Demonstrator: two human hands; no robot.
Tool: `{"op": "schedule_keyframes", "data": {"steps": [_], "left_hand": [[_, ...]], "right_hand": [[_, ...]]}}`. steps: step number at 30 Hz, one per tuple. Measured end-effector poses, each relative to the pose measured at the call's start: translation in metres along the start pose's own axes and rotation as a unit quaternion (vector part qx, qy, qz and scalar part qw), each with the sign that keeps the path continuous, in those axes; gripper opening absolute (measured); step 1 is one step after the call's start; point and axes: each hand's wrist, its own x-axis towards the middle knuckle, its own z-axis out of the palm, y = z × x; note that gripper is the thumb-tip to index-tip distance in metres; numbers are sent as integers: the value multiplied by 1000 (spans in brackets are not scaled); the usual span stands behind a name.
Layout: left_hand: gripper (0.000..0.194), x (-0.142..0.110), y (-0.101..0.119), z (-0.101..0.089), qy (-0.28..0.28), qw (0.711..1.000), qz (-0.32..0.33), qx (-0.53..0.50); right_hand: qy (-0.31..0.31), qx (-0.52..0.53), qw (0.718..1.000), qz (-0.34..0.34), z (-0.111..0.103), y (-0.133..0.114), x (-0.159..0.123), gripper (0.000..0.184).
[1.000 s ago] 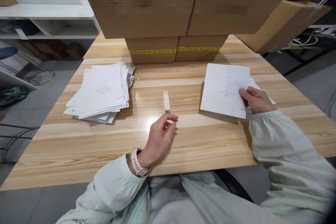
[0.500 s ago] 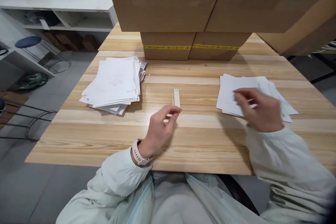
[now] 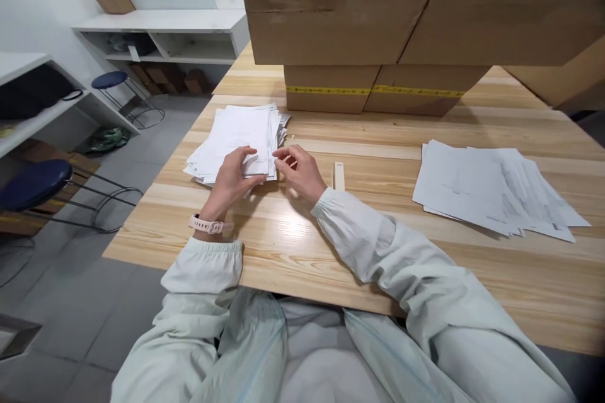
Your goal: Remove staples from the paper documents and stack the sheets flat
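Note:
A thick, uneven stack of printed paper sheets (image 3: 236, 126) lies on the left of the wooden table. My left hand (image 3: 231, 173) rests at its near edge, thumb and fingers spread over the front of the top sheets. At the right edge of the same stack, my right hand (image 3: 300, 170) has thumb and forefinger drawn close together; whether a sheet is between them is hard to see. A small cream stapler (image 3: 339, 176) lies just right of my right wrist, partly behind the sleeve.
A fanned pile of printed sheets (image 3: 463, 186) lies on the right of the table (image 3: 302, 252). Large cardboard boxes (image 3: 331, 12) are stacked at the back. Blue stools (image 3: 35, 182) and white shelves (image 3: 161, 22) stand to the left.
My right hand has laid its sheets on the right pile, let go and crossed to the left stack. My left hand has moved from beside the stapler to that stack. The view has turned left.

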Motion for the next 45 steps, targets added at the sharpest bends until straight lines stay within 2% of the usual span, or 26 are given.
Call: {"op": "schedule_keyframes", "data": {"steps": [6, 12, 16, 23, 30, 34, 36, 38, 41, 43, 45], "left_hand": [[55, -2, -3, -4, -10, 999, -3, -43], [47, -3, -7, -8, -8, 993, -19, -117], [37, -4, -3, -9, -3, 992, -33, -124], [16, -2, -5, -5, 63, 975, -88, -191], [14, -1, 3, -7, 105, 974, -126, -156], [13, -1, 6, -8, 105, 972, -132, -166], [15, -3, 6, -6, 125, 972, -129, -153], [16, -6, 9, -4, 172, 971, -120, -115], [19, -15, 17, 3, 225, 972, -66, -37], [19, -20, 26, 8, 210, 978, -2, -16], [17, -24, 35, 14, 169, 983, 58, -29]], "right_hand": [[-22, -11, 1000, 6, 13, 20, 7, 16], [-25, 1, 999, 25, 15, 26, 4, 17], [-28, -30, 999, 22, 16, 25, 5, 16], [-45, -72, 996, 7, 16, 24, 5, 12], [-47, -80, 996, 7, 16, 19, 8, 14], [-42, -93, 995, 8, 17, 11, 12, 15], [-47, -102, 994, 13, 19, 8, 15, 16], [-57, -89, 994, 33, 20, 6, 17, 21], [-61, 4, 991, 118, 17, 4, 23, 48], [-61, 80, 976, 192, 12, 3, 28, 63], [-62, 123, 958, 252, 9, 2, 32, 61]]}}
